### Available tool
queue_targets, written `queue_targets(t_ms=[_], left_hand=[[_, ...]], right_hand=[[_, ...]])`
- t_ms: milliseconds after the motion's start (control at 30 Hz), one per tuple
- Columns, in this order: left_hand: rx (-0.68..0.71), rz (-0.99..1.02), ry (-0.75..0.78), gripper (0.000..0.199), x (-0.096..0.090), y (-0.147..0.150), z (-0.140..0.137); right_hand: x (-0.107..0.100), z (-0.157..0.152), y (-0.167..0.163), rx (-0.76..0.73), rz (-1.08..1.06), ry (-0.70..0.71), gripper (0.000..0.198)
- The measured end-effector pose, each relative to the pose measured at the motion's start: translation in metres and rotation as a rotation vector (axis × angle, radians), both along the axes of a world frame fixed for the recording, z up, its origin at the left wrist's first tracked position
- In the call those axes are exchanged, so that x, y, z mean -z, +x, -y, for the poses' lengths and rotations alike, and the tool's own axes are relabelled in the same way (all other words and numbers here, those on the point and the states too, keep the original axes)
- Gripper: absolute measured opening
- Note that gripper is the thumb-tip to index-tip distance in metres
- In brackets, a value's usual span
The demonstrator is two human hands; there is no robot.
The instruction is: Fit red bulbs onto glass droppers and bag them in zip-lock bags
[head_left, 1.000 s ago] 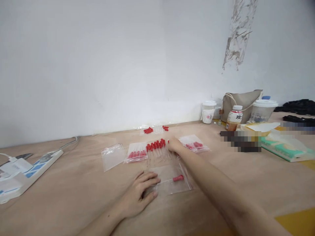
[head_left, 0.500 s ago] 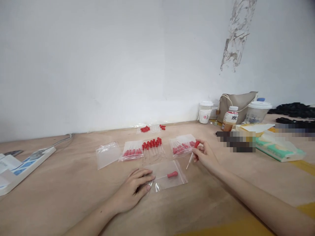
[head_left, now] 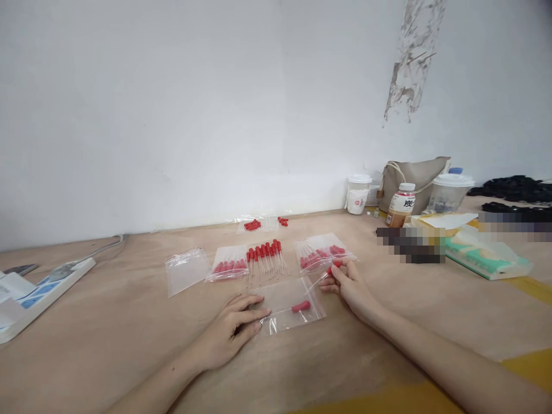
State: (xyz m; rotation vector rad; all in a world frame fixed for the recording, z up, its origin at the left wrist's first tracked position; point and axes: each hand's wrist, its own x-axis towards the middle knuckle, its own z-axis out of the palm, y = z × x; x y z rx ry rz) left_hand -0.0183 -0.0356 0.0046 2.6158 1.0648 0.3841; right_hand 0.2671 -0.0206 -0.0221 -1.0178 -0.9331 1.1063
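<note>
My left hand (head_left: pixel 235 328) lies with fingers spread, its fingertips on the left end of a clear zip bag (head_left: pixel 282 292). Inside that bag rests one dropper with a red rubber bulb (head_left: pixel 301 306). In my right hand (head_left: pixel 349 284) a second glass dropper (head_left: pixel 321 279) is pinched by its red bulb. Its thin tube slants down-left, the tip at the right, zip-edge end of the bag; whether it is inside I cannot tell. Beyond the bag lies a row of loose red-bulbed droppers (head_left: pixel 264 256).
Filled bags of droppers lie left (head_left: pixel 228 264) and right (head_left: pixel 323 251) of the row. An unfilled zip bag (head_left: pixel 187 272) is further left. Loose red bulbs (head_left: pixel 253 225) sit by the wall. A power strip (head_left: pixel 52 293) is left; a cup (head_left: pixel 359 195), bottle (head_left: pixel 401 206) and tissue pack (head_left: pixel 487 256) stand right.
My right hand has moved left and down with the dropper, bringing its tip to the bag's right end. The dropper is now tilted closer to level. My left hand stays on the bag.
</note>
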Motion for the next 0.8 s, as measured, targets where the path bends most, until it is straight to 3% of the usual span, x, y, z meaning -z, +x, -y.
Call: queue_targets(t_ms=[67, 167, 300, 500, 667, 800], left_hand=[[-0.014, 0.012, 0.013, 0.035, -0.001, 0.000, 0.001], [-0.035, 0.047, 0.034, 0.041, -0.001, 0.000, 0.003], [-0.029, 0.073, 0.050, 0.040, -0.002, 0.000, 0.004], [-0.016, 0.068, 0.052, 0.039, -0.002, 0.002, 0.004], [-0.021, 0.066, 0.037, 0.038, -0.003, 0.002, 0.004], [-0.007, 0.059, 0.031, 0.038, -0.004, 0.003, 0.005]], right_hand=[[-0.004, 0.005, 0.002, -0.155, 0.047, -0.040, 0.031], [-0.010, 0.010, 0.010, -0.410, 0.326, -0.012, 0.026], [-0.010, 0.010, 0.012, -0.428, 0.639, 0.154, 0.022], [-0.007, 0.010, -0.006, -0.492, 0.518, 0.093, 0.021], [-0.007, 0.011, -0.011, -0.453, 0.535, 0.050, 0.021], [-0.007, 0.010, -0.007, -0.612, 0.448, -0.021, 0.028]])
